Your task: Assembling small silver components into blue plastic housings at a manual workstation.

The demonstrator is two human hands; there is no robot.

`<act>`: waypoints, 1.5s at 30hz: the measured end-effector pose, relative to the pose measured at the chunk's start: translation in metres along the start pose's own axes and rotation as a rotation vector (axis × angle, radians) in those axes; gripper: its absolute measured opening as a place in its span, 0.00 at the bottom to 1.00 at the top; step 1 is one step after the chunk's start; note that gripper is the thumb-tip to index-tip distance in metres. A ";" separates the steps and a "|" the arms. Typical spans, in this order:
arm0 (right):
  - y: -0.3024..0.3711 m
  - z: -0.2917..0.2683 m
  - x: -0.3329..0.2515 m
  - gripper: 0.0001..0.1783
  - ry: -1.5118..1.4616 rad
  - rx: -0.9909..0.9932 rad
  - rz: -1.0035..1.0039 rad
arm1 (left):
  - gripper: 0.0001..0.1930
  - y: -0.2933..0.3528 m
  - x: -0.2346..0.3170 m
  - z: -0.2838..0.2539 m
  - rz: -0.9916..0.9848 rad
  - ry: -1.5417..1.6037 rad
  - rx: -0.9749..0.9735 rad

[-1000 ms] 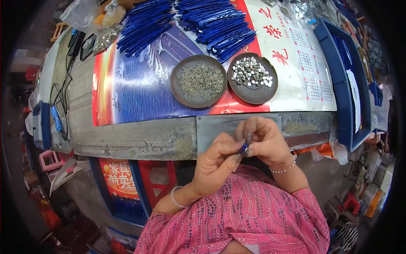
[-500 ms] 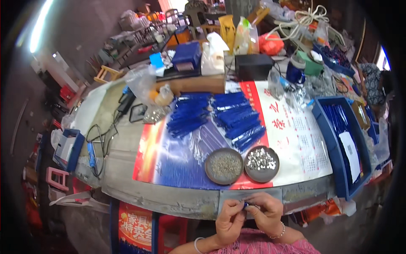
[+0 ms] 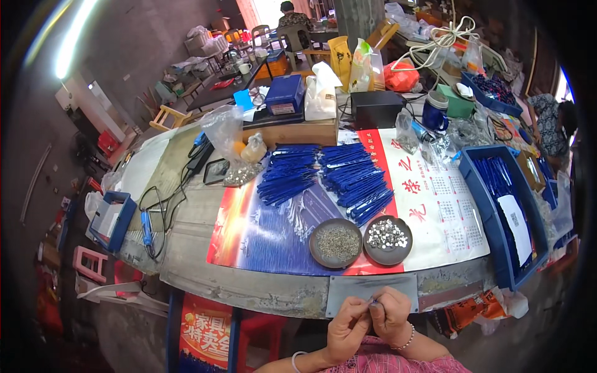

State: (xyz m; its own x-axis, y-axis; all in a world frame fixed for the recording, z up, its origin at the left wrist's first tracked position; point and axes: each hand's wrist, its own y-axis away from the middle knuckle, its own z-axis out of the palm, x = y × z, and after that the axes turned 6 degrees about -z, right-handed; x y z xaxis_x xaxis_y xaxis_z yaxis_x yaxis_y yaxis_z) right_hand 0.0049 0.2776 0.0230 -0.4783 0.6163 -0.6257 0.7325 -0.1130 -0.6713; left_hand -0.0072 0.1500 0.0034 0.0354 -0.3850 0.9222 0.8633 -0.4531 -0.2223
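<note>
My left hand (image 3: 348, 327) and my right hand (image 3: 393, 318) meet fingertip to fingertip just off the near table edge, both closed in a pinch. A tiny dark piece shows between the fingertips, too small and covered to name. Beyond them on the table stand two round dark dishes. The left dish (image 3: 336, 244) holds many fine metal bits, the right dish (image 3: 388, 241) shiny silvery flat pieces. Behind the dishes lie two piles of thin blue strips, a left pile (image 3: 286, 174) and a right pile (image 3: 356, 180), on a printed calendar sheet (image 3: 433, 231).
A blue tray (image 3: 505, 279) of blue strips stands at the right. At the left are a blue-handled corded tool (image 3: 147, 230) and a small blue bin (image 3: 128, 216). A black box (image 3: 376, 110), a lidded blue mug (image 3: 435, 112) and plastic bags line the back. Someone sits far off (image 3: 295, 22).
The view has tilted up and shifted slightly, bringing a seated person into sight at the back. My hands remain together; the dark blue bit between the fingertips is now more hidden.
</note>
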 end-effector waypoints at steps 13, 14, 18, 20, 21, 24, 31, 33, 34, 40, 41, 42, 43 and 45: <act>0.008 0.007 0.000 0.15 -0.071 -0.152 -0.004 | 0.16 0.008 0.003 -0.010 -0.086 -0.042 0.021; 0.008 0.007 0.001 0.15 -0.063 -0.139 0.020 | 0.15 0.005 -0.001 -0.011 -0.073 -0.065 0.025; 0.001 -0.008 0.021 0.10 0.052 -0.016 0.038 | 0.15 0.008 -0.005 -0.009 -0.275 0.236 -0.015; -0.022 -0.025 0.024 0.07 -0.253 0.476 0.493 | 0.14 0.011 -0.003 -0.004 -0.283 0.275 -0.005; -0.013 -0.019 0.017 0.09 -0.062 0.392 0.331 | 0.14 0.013 -0.001 -0.005 -0.303 0.269 -0.005; -0.008 -0.017 -0.002 0.29 -0.064 0.014 0.015 | 0.15 0.003 -0.005 -0.001 -0.216 0.138 -0.073; 0.000 -0.017 0.010 0.40 -0.079 0.100 0.181 | 0.12 0.006 -0.002 -0.004 -0.369 0.321 -0.040; 0.002 -0.017 0.024 0.40 -0.256 0.213 0.408 | 0.12 0.008 0.000 -0.001 -0.326 0.313 0.001; 0.011 -0.018 0.015 0.39 -0.208 0.194 0.318 | 0.12 0.013 0.001 0.000 -0.304 0.318 0.026; 0.014 -0.013 0.019 0.36 -0.314 0.296 0.439 | 0.13 0.005 0.002 0.002 -0.207 0.272 0.027; 0.016 -0.013 0.011 0.33 -0.333 0.214 0.305 | 0.13 0.005 0.006 0.002 -0.240 0.230 0.084; 0.016 -0.013 0.004 0.31 -0.350 0.133 0.170 | 0.13 0.005 0.008 0.002 -0.272 0.186 0.140; 0.009 -0.015 0.006 0.23 -0.317 0.070 0.187 | 0.13 0.000 0.001 0.002 -0.245 0.258 0.133; 0.015 -0.017 0.013 0.19 -0.351 -0.032 0.198 | 0.13 0.007 -0.001 0.000 -0.227 0.195 0.093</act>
State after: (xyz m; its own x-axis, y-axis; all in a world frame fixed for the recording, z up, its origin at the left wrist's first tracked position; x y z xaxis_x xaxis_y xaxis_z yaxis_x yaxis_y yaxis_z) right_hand 0.0174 0.2971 0.0117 -0.4585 0.2811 -0.8431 0.8393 -0.1748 -0.5147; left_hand -0.0006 0.1472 0.0009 -0.2529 -0.4338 0.8648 0.8810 -0.4726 0.0206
